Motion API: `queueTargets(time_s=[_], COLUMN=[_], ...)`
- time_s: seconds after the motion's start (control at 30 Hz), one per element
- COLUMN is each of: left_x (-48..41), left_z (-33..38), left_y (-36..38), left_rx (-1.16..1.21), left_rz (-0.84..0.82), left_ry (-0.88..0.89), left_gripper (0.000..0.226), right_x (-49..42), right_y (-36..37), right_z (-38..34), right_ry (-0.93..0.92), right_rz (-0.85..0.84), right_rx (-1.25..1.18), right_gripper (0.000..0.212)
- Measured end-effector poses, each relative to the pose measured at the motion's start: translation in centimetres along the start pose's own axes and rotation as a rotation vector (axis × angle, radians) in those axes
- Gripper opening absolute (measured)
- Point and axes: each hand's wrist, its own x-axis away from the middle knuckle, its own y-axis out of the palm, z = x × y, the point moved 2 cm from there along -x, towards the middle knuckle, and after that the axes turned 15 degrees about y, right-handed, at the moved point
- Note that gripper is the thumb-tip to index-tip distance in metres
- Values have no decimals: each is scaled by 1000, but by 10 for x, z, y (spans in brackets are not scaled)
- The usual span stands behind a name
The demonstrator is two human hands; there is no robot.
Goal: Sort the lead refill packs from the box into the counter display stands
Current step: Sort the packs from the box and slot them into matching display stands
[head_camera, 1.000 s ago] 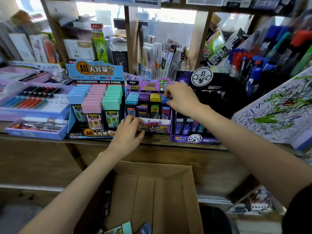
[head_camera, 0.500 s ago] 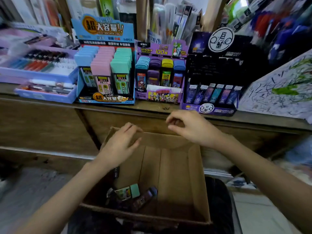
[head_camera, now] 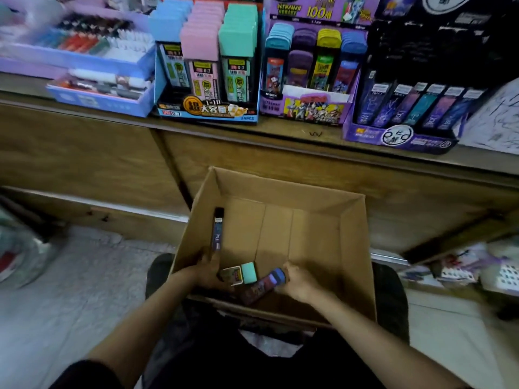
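Note:
An open cardboard box [head_camera: 280, 186] stands below the wooden counter. In it lie a teal-capped lead refill pack [head_camera: 243, 273] and a blue-capped dark pack [head_camera: 264, 284], and a slim dark purple pack [head_camera: 217, 228] leans on the left wall. My left hand [head_camera: 206, 269] is inside the box, its fingers against the label end of the teal-capped pack; its grip is hidden. My right hand [head_camera: 297, 279] curls its fingers on the blue cap end. On the counter stand a blue display [head_camera: 207, 112], a purple display [head_camera: 306, 109] and a dark purple display [head_camera: 398, 136], each holding packs.
Light blue trays of pens [head_camera: 98, 99] sit left of the displays on the counter [head_camera: 317, 133]. A scribbled white sheet [head_camera: 494, 119] is at the far right. Bags and packets lie on the floor at both sides of the box.
Both hands have come away from the counter displays and dropped into the box, down to the packs on its floor. My view has tilted downward.

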Motion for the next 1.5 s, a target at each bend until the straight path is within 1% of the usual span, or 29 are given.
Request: queueTargets(time_s=[0.07,0.17,0.23,0.33,0.43,0.47,0.5,0.6,0.63,0.67,0.7,0.73,0.77,0.8,0.9,0.93,1.03,1.1,1.2,1.27,1.33,1.43,1.5], left_x=[-3,-7,-8,-11,-15,-16,-17,-17,-17,-17,-16,-16,-14,-13,-9,-9,-9,-9,-7,-4,-3,-4,-4], left_z=[3,4,3,0,-2,-3,-3,-4,-4,-3,-3,-2,-2,-2,-3,-3,-4,-4,1,9,16,30,46], left_y=[5,10,11,10,9,9,10,11,10,9,9,8,7,7,5,4,1,-3,-10,-15,-19,-25,-30], left_rx=[-98,-124,-164,-220,-131,-94,-57,30,49,62,67,69,71,75,51,37,63,152,402,517,637,910,1119], left_rz=[-67,-23,-5,55,92,84,74,59,69,79,79,66,39,0,-85,-90,-80,-43,27,115,235,359,374], left_ry=[46,163,196,184,181,187,194,209,218,226,229,230,232,235,249,252,268,272,307,339,342,273,237], left_gripper=[113,98,96,96,89,85,82,66,60,55,53,53,55,59,70,69,55,49,38,22,13,15,18], right_x=[-3,-7,-10,-13,-12,-11,-11,-10,-11,-12,-12,-13,-14,-14,-14,-14,-11,-5,5,14,22,36,46], right_y=[11,17,16,15,21,22,22,23,24,25,26,26,27,27,27,27,22,13,-11,-32,-56,-91,-110], right_z=[0,-3,-3,-5,-8,-9,-9,-11,-10,-10,-10,-10,-9,-10,-6,-5,1,4,5,6,8,7,5], right_ry=[29,75,105,104,91,83,72,24,18,7,-7,-24,-26,-29,-24,-23,20,15,-84,-139,-178,-236,-289], right_rz=[-21,-56,-50,-4,-32,-40,-41,-50,-73,-95,-115,-125,-137,-148,-181,-201,-278,-263,-161,-85,-35,-7,9], right_rx=[-76,-193,-224,-214,-263,-254,-229,-132,-119,-112,-105,-101,-93,-82,-80,-131,-364,-473,-657,-742,-799,-853,-838], right_gripper=[48,54,46,39,25,26,31,56,62,64,60,50,34,22,29,28,25,23,21,21,20,21,23])
